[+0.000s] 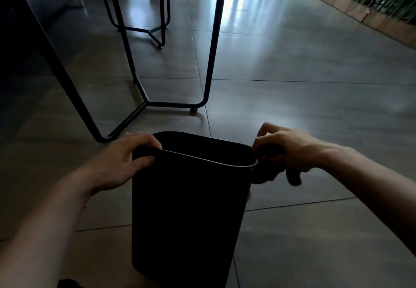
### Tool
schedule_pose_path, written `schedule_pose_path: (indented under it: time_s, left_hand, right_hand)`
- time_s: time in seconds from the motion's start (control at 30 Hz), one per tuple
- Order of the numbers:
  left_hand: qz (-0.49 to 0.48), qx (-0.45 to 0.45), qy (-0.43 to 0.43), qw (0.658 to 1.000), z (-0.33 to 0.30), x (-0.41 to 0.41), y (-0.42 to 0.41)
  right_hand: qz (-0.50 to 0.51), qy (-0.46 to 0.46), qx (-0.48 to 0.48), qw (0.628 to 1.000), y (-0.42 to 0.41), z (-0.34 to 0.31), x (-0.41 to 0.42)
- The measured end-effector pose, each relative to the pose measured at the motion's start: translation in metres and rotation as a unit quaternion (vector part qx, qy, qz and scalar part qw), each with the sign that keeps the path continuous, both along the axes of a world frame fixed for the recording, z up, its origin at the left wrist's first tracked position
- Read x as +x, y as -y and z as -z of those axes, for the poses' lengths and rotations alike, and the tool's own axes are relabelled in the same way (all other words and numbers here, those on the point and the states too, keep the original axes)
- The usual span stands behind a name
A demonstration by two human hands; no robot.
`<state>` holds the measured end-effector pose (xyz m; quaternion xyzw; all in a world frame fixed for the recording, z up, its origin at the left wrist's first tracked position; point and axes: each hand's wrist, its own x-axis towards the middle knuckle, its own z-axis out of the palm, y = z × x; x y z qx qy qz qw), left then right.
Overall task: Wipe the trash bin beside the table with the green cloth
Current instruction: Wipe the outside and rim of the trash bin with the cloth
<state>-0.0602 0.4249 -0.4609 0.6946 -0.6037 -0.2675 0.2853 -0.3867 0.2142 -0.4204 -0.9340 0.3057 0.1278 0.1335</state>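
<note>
Trash bin [189, 209] between 2 gripping hands [121, 159]

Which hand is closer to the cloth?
Right. The right hand holds the dark cloth at the bin rim's right end; the left hand grips the opposite end.

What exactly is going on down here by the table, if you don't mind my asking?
A person is cleaning a dark trash bin on the tiled floor beside the table legs. The left hand grips the bin's left rim, and the right hand presses a dark-looking cloth against the right rim.
</note>
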Motion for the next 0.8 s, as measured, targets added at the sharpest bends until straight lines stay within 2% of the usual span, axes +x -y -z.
schedule_pose_path:
  time_s: [0.17, 0.27, 0.37, 0.43, 0.47, 0.53, 0.6, 0.73, 0.8]
  left_hand:
    - [-0.102, -0.039, 0.073, 0.991, 0.011, 0.008, 0.003]
    - [-0.141, -0.051, 0.086, 0.985, 0.010, 0.000, 0.007]
    - [-0.105, -0.130, 0.017, 0.986, -0.010, -0.019, 0.009]
    - [-0.041, -0.153, -0.041, 0.987, -0.024, -0.036, 0.005]
    - [-0.008, -0.140, -0.042, 0.989, -0.027, -0.045, 0.003]
    - [0.035, -0.102, 0.010, 0.994, -0.027, -0.059, 0.001]
    - [0.033, -0.098, 0.057, 0.993, -0.023, -0.066, 0.004]
    - [0.005, -0.126, 0.032, 0.991, -0.022, -0.066, 0.012]
    - [0.002, -0.117, 0.014, 0.993, -0.021, -0.062, 0.013]
  right_hand:
    - [-0.060, 0.085, 0.045, 0.994, -0.029, -0.024, 0.012]
    - [-0.066, 0.123, 0.035, 0.990, -0.047, -0.042, 0.031]
    - [-0.044, 0.115, -0.004, 0.992, -0.056, -0.049, 0.051]
    - [-0.022, 0.108, -0.029, 0.994, -0.057, -0.050, 0.060]
    - [-0.010, 0.109, -0.037, 0.993, -0.056, -0.050, 0.064]
    - [0.018, 0.115, -0.049, 0.992, -0.056, -0.048, 0.067]
    - [0.042, 0.130, -0.049, 0.989, -0.056, -0.045, 0.069]
    - [0.102, 0.273, 0.011, 0.956, -0.056, -0.035, 0.054]
    - [0.151, 0.402, 0.056, 0.902, -0.058, -0.037, 0.045]
